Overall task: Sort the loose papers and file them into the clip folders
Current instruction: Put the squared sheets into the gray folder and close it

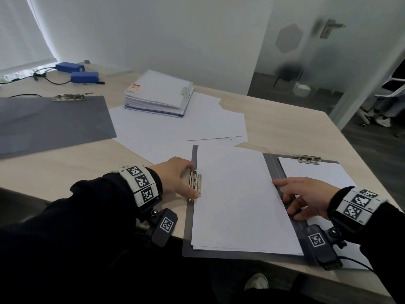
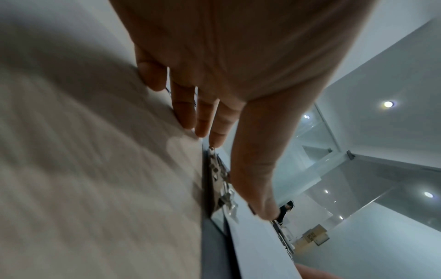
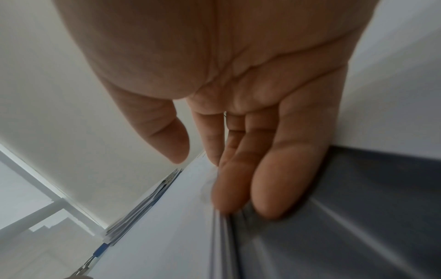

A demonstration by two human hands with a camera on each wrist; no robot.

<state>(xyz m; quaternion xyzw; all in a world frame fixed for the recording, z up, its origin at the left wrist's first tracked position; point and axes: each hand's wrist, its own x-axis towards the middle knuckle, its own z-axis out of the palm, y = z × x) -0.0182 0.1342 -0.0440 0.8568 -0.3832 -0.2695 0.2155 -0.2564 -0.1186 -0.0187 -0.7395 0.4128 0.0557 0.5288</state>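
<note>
A grey clip folder lies open at the table's front edge, with a stack of white sheets on its left panel. My left hand spans the metal clip at the stack's left edge, with thumb and index tips touching its two ends and the fingers straight. My right hand lies flat, its fingertips pressing against the stack's right edge beside the folder's spine. To the right, a grey panel carries one white sheet under a second clip.
Loose white sheets lie spread across the middle of the table. Behind them sits a thick filed stack. Another grey folder with its clip lies far left. Two blue boxes with cables sit at the back left.
</note>
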